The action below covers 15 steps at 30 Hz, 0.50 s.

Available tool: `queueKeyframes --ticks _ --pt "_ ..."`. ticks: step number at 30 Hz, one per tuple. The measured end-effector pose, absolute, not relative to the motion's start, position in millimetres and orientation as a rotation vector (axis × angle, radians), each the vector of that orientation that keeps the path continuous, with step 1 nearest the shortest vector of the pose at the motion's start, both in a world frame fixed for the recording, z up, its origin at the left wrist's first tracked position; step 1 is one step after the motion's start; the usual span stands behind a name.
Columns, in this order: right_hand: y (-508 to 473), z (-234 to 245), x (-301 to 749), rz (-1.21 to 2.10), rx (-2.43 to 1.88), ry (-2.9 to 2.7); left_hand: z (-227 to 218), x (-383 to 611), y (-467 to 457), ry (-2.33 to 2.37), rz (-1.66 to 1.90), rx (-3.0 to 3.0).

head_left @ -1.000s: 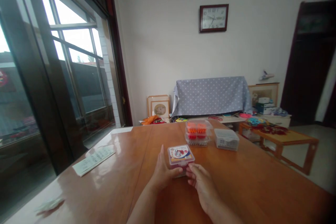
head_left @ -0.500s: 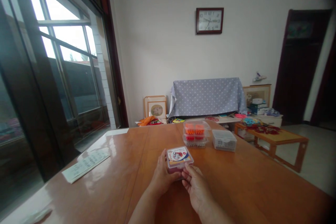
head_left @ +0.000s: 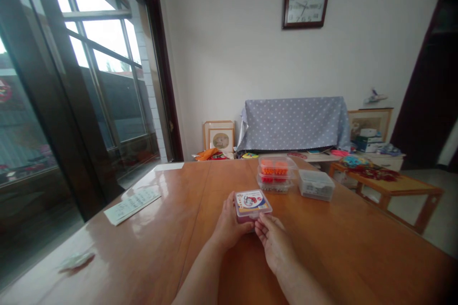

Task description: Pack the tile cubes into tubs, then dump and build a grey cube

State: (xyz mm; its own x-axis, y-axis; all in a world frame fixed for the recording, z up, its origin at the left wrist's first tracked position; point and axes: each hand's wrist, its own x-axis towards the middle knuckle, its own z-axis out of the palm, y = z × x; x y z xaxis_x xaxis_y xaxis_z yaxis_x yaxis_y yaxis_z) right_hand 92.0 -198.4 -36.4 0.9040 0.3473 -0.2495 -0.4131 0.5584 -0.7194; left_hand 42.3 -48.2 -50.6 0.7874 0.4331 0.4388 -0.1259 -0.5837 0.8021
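A small clear plastic box (head_left: 252, 201) with a printed label on its lid and something reddish inside sits in front of me at the table's middle. Its lid looks closed. My left hand (head_left: 231, 224) is wrapped round the left side and near corner of the box. At the front edge, by the clasp, the thumb and curled fingers of my right hand (head_left: 272, 238) grip the lid's rim. The box's underside is hidden, so I cannot tell whether it rests on the wood.
Beyond the box stand stacked clear containers (head_left: 276, 175) with orange and red pieces, and a translucent box (head_left: 316, 185) to their right. Papers (head_left: 132, 206) and a crumpled pale item (head_left: 77, 261) lie on the left of the wooden table (head_left: 161, 248). A low bench (head_left: 390, 181) stands at right.
The camera view has shifted, so the whole scene sits further right and mostly higher. Both hands keep their hold on the box, and its lid stays closed.
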Motion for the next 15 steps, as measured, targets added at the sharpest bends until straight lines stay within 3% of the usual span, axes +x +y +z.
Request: queueKeyframes --ticks 15 --pt "-189.6 -23.2 72.8 0.556 -0.818 0.036 -52.1 43.7 -47.4 0.222 0.797 2.024"
